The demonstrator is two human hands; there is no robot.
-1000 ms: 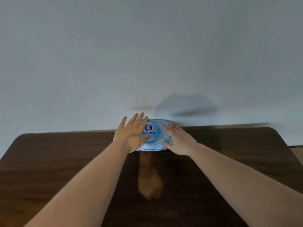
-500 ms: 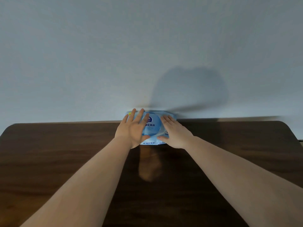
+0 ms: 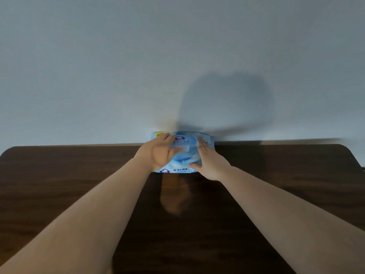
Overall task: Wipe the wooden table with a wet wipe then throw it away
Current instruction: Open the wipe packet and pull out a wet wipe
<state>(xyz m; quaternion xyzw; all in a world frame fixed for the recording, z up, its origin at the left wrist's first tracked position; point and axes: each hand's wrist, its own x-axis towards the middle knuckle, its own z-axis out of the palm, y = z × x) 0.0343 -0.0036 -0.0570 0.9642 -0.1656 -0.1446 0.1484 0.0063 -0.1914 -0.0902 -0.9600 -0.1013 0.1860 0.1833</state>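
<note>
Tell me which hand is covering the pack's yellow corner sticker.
The left hand: its fingertips reach the yellow sticker on the wet wipe pack. The right hand rests on the opposite end.

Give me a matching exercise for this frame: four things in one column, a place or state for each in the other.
1. wet wipe pack
2. left hand
3. right hand
4. wooden table

A. dark brown, bare beside the arms
B. flat on the pack's right side
C. against the wall at the table's far edge
D. blurred, over the pack's lid

Pairs: 1-C, 2-D, 3-B, 4-A
</note>
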